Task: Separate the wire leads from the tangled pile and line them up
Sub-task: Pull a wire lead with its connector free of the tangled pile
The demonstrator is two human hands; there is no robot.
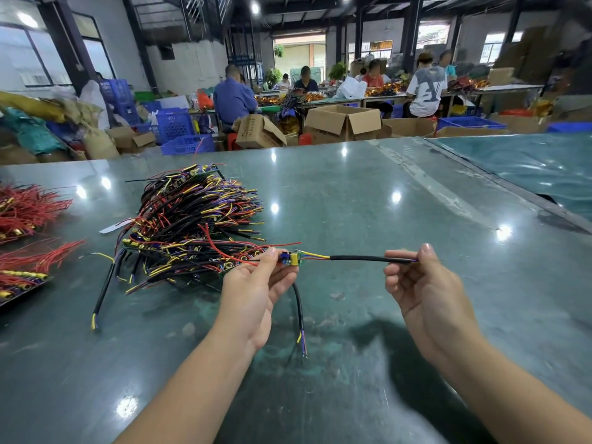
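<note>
Across glossy green table [384,193], workers [234,97] sit.

Both bare forearms reach forward over the bench [416,193], raised off its surface. The left hand [256,293] is turned palm-up, its thumb and forefinger closed in a pinching grip on the small circuit board [291,258] of a wire lead [358,258] — the other fingers curl loosely beneath. The right hand [419,283], well to the right of that board, pinches the lead's far end between thumb and forefinger, its remaining fingers curled inward toward the palm.
</note>
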